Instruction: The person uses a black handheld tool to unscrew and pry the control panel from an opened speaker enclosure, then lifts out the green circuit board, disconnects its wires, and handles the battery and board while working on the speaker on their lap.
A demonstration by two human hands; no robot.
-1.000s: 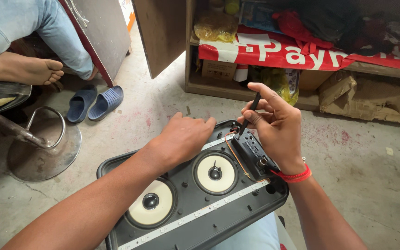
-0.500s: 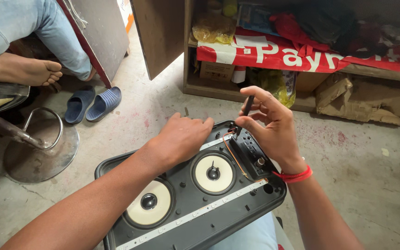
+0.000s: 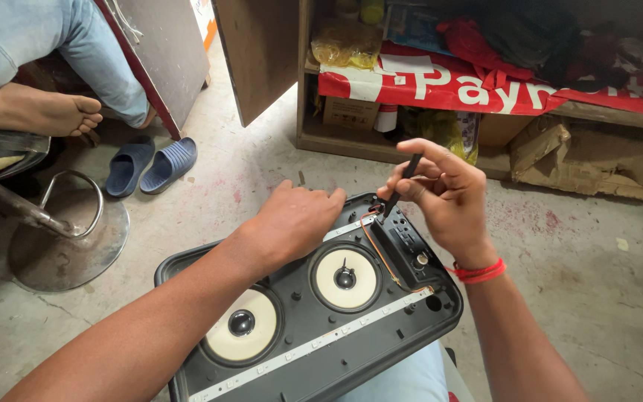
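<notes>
Currently the left hand lies flat, steadying the opened speaker panel; the right hand pinches a black screwdriver at the far corner. Both cones remain mounted.

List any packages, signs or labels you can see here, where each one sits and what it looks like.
Banner: long red sheet with white lettering, draped along the shelf edge.
Cardboard box: small, brown, on the lower shelf under the banner.
Yellow bag: crinkled plastic, lower shelf, behind the right hand.
Torn cardboard: brown pieces, lower shelf at right.
</notes>
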